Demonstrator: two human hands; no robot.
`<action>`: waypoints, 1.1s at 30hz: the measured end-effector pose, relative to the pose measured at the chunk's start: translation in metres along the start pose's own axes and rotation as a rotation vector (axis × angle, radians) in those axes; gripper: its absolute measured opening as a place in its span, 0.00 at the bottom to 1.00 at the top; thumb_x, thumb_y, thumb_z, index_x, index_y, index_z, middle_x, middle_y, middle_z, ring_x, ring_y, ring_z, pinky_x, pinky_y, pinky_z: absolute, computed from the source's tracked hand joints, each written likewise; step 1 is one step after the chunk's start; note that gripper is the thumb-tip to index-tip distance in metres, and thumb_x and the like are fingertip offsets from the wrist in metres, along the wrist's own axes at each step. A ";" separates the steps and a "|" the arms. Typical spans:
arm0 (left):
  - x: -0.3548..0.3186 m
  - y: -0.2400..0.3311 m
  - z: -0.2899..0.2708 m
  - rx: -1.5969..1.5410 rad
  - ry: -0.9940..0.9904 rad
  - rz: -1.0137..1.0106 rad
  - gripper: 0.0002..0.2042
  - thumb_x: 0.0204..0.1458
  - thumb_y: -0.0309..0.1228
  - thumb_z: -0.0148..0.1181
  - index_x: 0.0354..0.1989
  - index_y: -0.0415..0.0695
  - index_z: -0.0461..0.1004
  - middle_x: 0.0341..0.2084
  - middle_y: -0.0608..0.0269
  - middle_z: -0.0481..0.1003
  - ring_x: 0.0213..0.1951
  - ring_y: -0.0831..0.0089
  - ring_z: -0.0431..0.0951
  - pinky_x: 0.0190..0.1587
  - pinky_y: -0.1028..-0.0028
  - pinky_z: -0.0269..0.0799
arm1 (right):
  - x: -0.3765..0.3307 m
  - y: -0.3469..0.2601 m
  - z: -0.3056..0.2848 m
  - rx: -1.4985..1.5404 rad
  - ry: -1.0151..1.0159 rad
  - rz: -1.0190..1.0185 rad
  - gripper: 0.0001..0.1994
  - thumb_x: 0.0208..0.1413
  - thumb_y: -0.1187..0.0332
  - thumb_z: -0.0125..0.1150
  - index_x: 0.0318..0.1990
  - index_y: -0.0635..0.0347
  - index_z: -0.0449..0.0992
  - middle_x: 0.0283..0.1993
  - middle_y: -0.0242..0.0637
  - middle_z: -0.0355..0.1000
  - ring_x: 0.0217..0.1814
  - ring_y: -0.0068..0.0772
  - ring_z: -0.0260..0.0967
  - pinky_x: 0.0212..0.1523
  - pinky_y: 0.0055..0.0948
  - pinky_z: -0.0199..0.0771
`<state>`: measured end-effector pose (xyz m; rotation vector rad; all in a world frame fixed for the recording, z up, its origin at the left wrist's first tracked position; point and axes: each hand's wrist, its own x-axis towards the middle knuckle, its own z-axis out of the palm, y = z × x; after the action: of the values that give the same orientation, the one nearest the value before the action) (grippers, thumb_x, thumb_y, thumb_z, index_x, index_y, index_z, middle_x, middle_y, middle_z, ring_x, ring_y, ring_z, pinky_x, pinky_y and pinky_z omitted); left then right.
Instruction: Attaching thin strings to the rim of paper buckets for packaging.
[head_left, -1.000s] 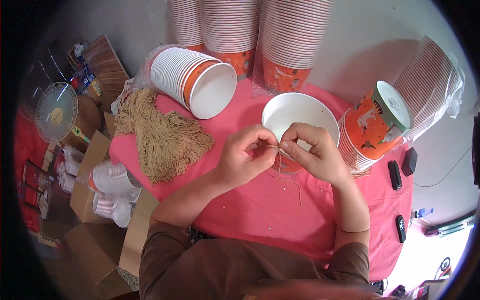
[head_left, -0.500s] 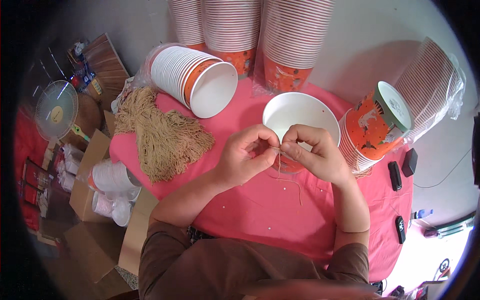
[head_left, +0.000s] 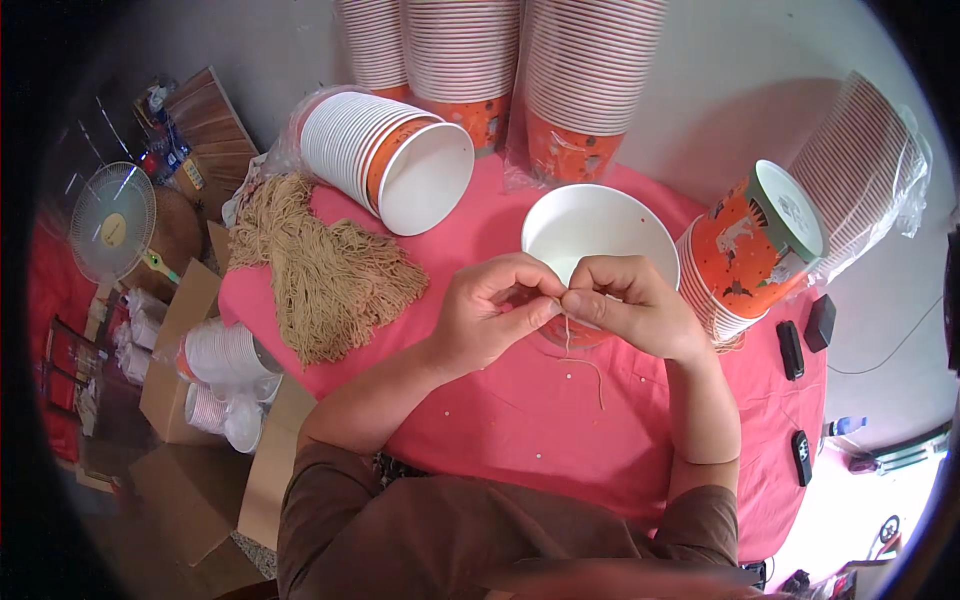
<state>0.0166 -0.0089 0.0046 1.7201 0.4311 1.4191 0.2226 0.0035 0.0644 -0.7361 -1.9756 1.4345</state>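
Fingertip to fingertip, my left hand point(head_left: 500, 308) and my right hand point(head_left: 632, 305) pinch a thin tan string point(head_left: 583, 361) in front of me. Its loose end hangs below the fingers over the pink tablecloth. Just behind the hands stands an upright paper bucket point(head_left: 600, 225), white inside and orange outside; my hands cover part of its front. Left of them a thick bundle of tan strings point(head_left: 335, 275) lies spread on the table. The exact spot where the string is gripped is hidden by the fingertips.
A nested stack of buckets point(head_left: 385, 155) lies on its side at the back left. Tall bucket stacks point(head_left: 590, 80) stand behind. At right is an upside-down stack point(head_left: 745, 245) with strings at its base, near black devices point(head_left: 790, 350). Cardboard boxes point(head_left: 190, 480) sit left of the pink table point(head_left: 500, 420).
Both hands have shifted very slightly, still pinching the string at the same place. The bucket behind them sits a touch further left. The loose string end hangs nearly as before.
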 end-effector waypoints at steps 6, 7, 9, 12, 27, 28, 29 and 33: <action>0.000 0.008 -0.003 -0.163 -0.019 -0.215 0.05 0.57 0.20 0.58 0.41 0.37 0.74 0.36 0.68 0.74 0.37 0.84 0.73 0.37 0.82 0.71 | 0.000 -0.003 0.004 -0.066 0.029 0.029 0.16 0.65 0.63 0.57 0.27 0.65 0.72 0.20 0.21 0.59 0.24 0.12 0.52 0.22 0.23 0.54; 0.001 0.010 -0.002 -0.188 -0.021 -0.242 0.05 0.57 0.20 0.58 0.41 0.38 0.73 0.35 0.69 0.74 0.37 0.85 0.72 0.37 0.82 0.70 | 0.001 -0.001 0.005 -0.103 0.044 0.002 0.16 0.65 0.63 0.57 0.27 0.65 0.72 0.19 0.23 0.59 0.24 0.13 0.52 0.23 0.24 0.54; 0.001 0.012 -0.001 -0.212 -0.021 -0.270 0.05 0.57 0.20 0.57 0.41 0.38 0.73 0.34 0.70 0.73 0.37 0.86 0.72 0.38 0.82 0.70 | 0.001 -0.001 0.007 -0.140 0.057 -0.025 0.17 0.65 0.63 0.56 0.27 0.66 0.72 0.18 0.24 0.58 0.24 0.13 0.51 0.23 0.24 0.55; 0.002 0.014 0.001 -0.220 -0.007 -0.252 0.05 0.56 0.19 0.56 0.40 0.39 0.71 0.32 0.72 0.71 0.34 0.87 0.69 0.37 0.83 0.68 | 0.004 0.001 0.011 -0.219 0.091 -0.091 0.15 0.64 0.65 0.57 0.26 0.65 0.72 0.17 0.31 0.60 0.21 0.21 0.56 0.23 0.28 0.57; 0.006 0.011 -0.009 -0.395 0.098 -0.478 0.02 0.55 0.23 0.52 0.36 0.42 0.69 0.24 0.75 0.67 0.22 0.90 0.59 0.22 0.85 0.51 | 0.010 0.007 0.025 -0.750 0.379 -0.687 0.13 0.43 0.77 0.68 0.38 0.57 0.75 0.29 0.33 0.73 0.33 0.38 0.73 0.42 0.37 0.68; 0.006 0.011 -0.010 -0.472 0.075 -0.514 0.02 0.55 0.23 0.52 0.36 0.43 0.69 0.24 0.75 0.67 0.21 0.90 0.59 0.22 0.85 0.51 | 0.011 0.007 0.024 -0.751 0.379 -0.688 0.13 0.43 0.77 0.68 0.38 0.57 0.75 0.29 0.33 0.73 0.33 0.38 0.73 0.42 0.37 0.68; 0.007 0.011 -0.011 -0.548 0.052 -0.550 0.02 0.55 0.24 0.52 0.36 0.43 0.69 0.23 0.75 0.66 0.21 0.90 0.58 0.21 0.85 0.50 | 0.011 0.007 0.022 -0.758 0.376 -0.689 0.13 0.42 0.78 0.68 0.38 0.58 0.76 0.29 0.34 0.73 0.33 0.38 0.73 0.42 0.37 0.68; 0.007 0.010 -0.014 -0.613 0.047 -0.621 0.02 0.56 0.25 0.53 0.36 0.44 0.69 0.23 0.74 0.66 0.20 0.89 0.57 0.20 0.86 0.49 | 0.012 0.006 0.020 -0.779 0.379 -0.695 0.13 0.42 0.78 0.68 0.37 0.58 0.77 0.29 0.34 0.73 0.34 0.37 0.72 0.44 0.37 0.69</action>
<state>0.0035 -0.0046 0.0172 0.9442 0.4458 0.9900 0.2011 0.0011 0.0554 -0.4801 -2.1387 0.0923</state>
